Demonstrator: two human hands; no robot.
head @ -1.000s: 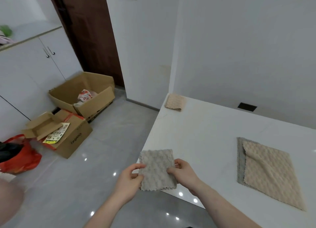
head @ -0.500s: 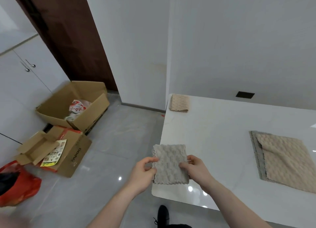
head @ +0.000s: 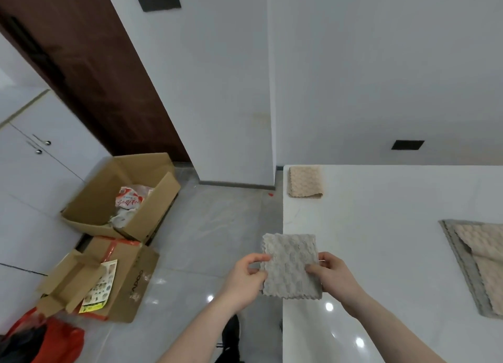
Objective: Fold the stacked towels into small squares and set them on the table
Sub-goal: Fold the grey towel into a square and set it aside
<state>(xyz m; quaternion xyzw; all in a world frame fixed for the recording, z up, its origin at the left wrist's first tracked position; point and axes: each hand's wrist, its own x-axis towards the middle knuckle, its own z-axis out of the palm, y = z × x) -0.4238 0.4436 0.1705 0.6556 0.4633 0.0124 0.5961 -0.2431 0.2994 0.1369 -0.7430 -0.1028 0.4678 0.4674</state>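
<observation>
Grey towel (head: 290, 266), folded small, held over the worktop (head: 381, 253) edge.
We pinch its left side with our left hand (head: 246, 279) and its right side with our right hand (head: 333, 277); a folded beige towel (head: 305, 182) lies at the far corner, the towel stack (head: 479, 264) to our right.
</observation>
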